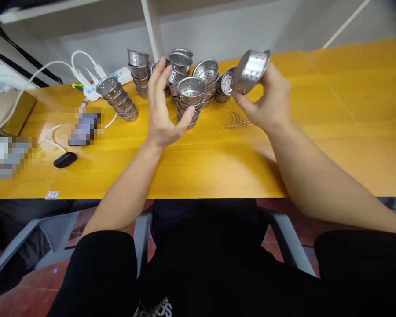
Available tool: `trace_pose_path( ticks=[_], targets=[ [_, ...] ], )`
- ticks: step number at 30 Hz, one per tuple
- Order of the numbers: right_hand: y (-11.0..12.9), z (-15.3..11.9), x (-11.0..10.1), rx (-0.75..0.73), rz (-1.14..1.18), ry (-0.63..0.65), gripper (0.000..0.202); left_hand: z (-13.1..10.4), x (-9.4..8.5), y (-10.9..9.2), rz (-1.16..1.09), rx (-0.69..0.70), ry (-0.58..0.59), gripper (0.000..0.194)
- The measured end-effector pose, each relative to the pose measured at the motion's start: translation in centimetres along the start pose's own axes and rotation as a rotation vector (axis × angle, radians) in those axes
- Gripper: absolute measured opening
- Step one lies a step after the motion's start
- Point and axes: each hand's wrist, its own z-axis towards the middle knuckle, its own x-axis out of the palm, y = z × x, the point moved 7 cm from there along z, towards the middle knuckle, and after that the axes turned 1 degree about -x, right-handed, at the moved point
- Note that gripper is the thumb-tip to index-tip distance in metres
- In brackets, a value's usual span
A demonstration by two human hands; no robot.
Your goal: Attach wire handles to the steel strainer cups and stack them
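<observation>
The right hand (273, 103) gripped a tilted perforated cup (251, 72), seemingly mid-handling, the left hand (163, 121) spread beside the front stack (188, 105), and moving on seemingly called for clearance

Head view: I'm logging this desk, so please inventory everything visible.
Table: one, yellow, across middle
Perforated cups: many, silver, mostly stacked, far side
Held cup: one, silver, raised right
Curved wires: several, coppery, below held cup
Power strip: one, white, far left
Cables: several, white, left
Phone-shaped device: one, dark, left
Oval gadget: one, black, left
Label: one, white, near edge
Box: one, brown, left edge
Blurred items: unclear count, grey, left
Straps: several, black, upper left
Shelving: one, grey, behind table
Chair parts: several, grey, below table
Floor: one, reddish, bottom
Shirt: one, black, bottom
Left hand: one, open, near stacks
Right hand: one, holding cup
</observation>
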Motion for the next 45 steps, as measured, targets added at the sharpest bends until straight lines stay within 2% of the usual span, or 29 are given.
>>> trace_pose_path(
  ticks=[3, 5, 7, 9, 11, 14, 18, 22, 26, 30, 37, 40, 45],
  targets=[
    [3.0, -0.9, 0.3, -0.087, -0.026, 0.105, 0.045, 0.3, -0.3, -3.6, -0.011, 0.05, 0.041, 0.11],
    [4.7, -1.7, 1.2, -0.147, -0.035, 0.215, 0.046, 0.1, 0.3, -5.3, 0.009, 0.068, 0.123, 0.121],
    [6.4, -2.4, 1.9, -0.23, -0.04, 0.273, 0.044, -0.2, 1.4, -6.5, 0.023, 0.087, 0.213, 0.135],
    [7.6, -2.9, 2.5, -0.282, -0.048, 0.294, 0.043, -0.5, 2.3, -6.9, 0.037, 0.098, 0.293, 0.14],
    [8.0, -3.1, 3.0, -0.287, -0.049, 0.322, 0.047, -0.7, 2.9, -7.0, 0.06, 0.109, 0.343, 0.134],
    [8.0, -3.1, 3.3, -0.281, -0.01, 0.365, 0.05, -1.0, 2.8, -6.8, 0.077, 0.127, 0.36, 0.119],
    [9.1, -2.7, 2.2, -0.316, 0.125, 0.386, 0.034, -1.0, 2.0, -6.4, 0.056, 0.089, 0.366, 0.109],
    [10.1, -2.1, 1.1, -0.235, 0.265, 0.396, 0.034, -0.5, 1.1, -6.5, -0.044, 0.051, 0.357, 0.108],
    [9.9, -2.1, 1.2, -0.174, 0.405, 0.416, 0.043, 0.0, 0.7, -6.3, -0.133, -0.01, 0.346, 0.11],
    [9.4, -2.2, 1.6, -0.13, 0.408, 0.408, 0.053, -0.1, 0.9, -6.1, -0.11, -0.038, 0.369, 0.111],
    [10.0, -2.4, 1.8, -0.145, 0.472, 0.368, 0.039, -0.3, 0.7, -6.0, -0.121, -0.03, 0.366, 0.111],
    [9.8, -2.5, 2.1, -0.128, 0.48, 0.354, 0.042, -0.3, 0.7, -6.0, -0.108, 0.018, 0.356, 0.108],
    [9.2, -2.6, 2.7, -0.075, 0.55, 0.333, 0.048, -0.4, 0.8, -5.8, -0.095, -0.033, 0.353, 0.111]
  ],
)
